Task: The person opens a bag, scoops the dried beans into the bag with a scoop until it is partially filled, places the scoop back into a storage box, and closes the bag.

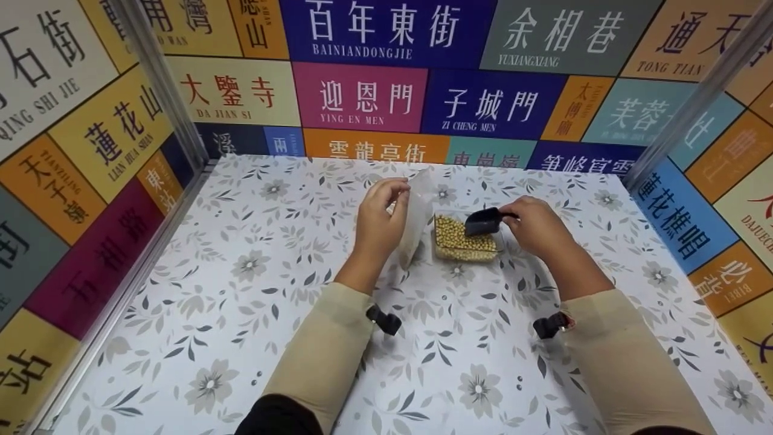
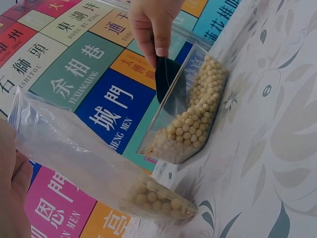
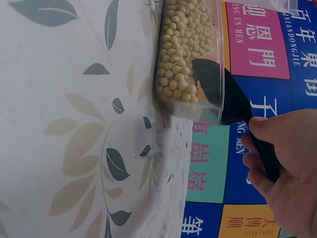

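Note:
My left hand (image 1: 380, 217) pinches the top of a translucent plastic bag (image 1: 416, 217), holding it upright to the left of a clear box. In the left wrist view, several soybeans (image 2: 153, 198) lie at the bottom of the bag (image 2: 84, 144). The clear plastic box (image 3: 221, 59) holds a layer of soybeans (image 1: 453, 235). My right hand (image 1: 537, 226) grips the handle of a black scoop (image 1: 483, 222). The scoop's blade (image 3: 210, 82) dips inside the box and touches the beans in the right wrist view.
A white tablecloth (image 1: 253, 314) with grey flowers and leaves covers the table. Panels of coloured street signs (image 1: 362, 96) stand at the back and both sides, joined by metal posts (image 1: 175, 84). Black straps (image 1: 384, 320) sit at both wrists.

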The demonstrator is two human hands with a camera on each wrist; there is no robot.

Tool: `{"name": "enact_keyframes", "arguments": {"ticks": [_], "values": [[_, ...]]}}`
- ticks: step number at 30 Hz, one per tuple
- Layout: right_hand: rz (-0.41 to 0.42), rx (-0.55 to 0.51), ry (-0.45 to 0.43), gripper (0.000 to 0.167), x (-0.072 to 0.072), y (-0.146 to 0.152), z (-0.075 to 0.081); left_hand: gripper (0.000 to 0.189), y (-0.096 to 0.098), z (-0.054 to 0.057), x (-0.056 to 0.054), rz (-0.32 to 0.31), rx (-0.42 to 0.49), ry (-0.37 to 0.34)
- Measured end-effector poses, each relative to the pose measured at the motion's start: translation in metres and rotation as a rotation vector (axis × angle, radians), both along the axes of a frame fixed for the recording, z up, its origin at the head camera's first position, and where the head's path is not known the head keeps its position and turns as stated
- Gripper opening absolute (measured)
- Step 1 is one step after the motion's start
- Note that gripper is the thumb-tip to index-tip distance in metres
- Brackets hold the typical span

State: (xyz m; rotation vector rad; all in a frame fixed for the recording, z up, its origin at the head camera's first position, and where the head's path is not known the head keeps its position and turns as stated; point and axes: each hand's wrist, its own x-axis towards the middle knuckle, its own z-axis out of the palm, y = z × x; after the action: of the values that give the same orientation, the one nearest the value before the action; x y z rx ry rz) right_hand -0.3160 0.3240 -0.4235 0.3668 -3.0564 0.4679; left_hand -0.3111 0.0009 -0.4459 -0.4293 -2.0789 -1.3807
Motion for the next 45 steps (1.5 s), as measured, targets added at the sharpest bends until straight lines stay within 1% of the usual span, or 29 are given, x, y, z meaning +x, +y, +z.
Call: {"name": "enact_keyframes", "arguments": {"ticks": [3, 7, 15, 24, 28, 33, 37, 41, 45], "values": [[0.015, 0.029, 0.01, 0.032, -0.001, -0.003, -0.004, 0.014, 0.0, 0.0, 0.0, -0.002, 0.0, 0.0], [0.038, 0.034, 0.025, 0.031, -0.003, -0.005, -0.009, 0.013, 0.0, 0.0, 0.0, -0.011, 0.008, 0.002], [0.046, 0.017, -0.038, 0.034, -0.003, -0.01, -0.016, 0.014, 0.0, -0.003, -0.002, -0.015, -0.003, 0.01], [0.071, -0.023, 0.021, 0.029, -0.006, -0.016, -0.019, 0.013, 0.0, -0.004, -0.003, -0.015, 0.006, 0.025], [0.071, -0.045, 0.002, 0.03, -0.007, -0.02, -0.022, 0.013, 0.001, -0.004, -0.002, -0.02, 0.008, 0.018], [0.067, -0.038, -0.023, 0.032, -0.008, -0.024, -0.026, 0.013, 0.001, -0.004, -0.001, -0.018, 0.009, 0.013], [0.064, -0.039, -0.024, 0.033, -0.008, -0.026, -0.027, 0.014, 0.001, -0.004, -0.001, -0.013, 0.002, 0.012], [0.059, -0.059, -0.033, 0.034, -0.007, -0.026, -0.028, 0.014, 0.001, -0.003, 0.0, -0.009, -0.015, 0.002], [0.057, -0.091, -0.036, 0.034, -0.008, -0.027, -0.029, 0.014, 0.001, -0.002, 0.001, -0.011, -0.013, -0.004]]}}
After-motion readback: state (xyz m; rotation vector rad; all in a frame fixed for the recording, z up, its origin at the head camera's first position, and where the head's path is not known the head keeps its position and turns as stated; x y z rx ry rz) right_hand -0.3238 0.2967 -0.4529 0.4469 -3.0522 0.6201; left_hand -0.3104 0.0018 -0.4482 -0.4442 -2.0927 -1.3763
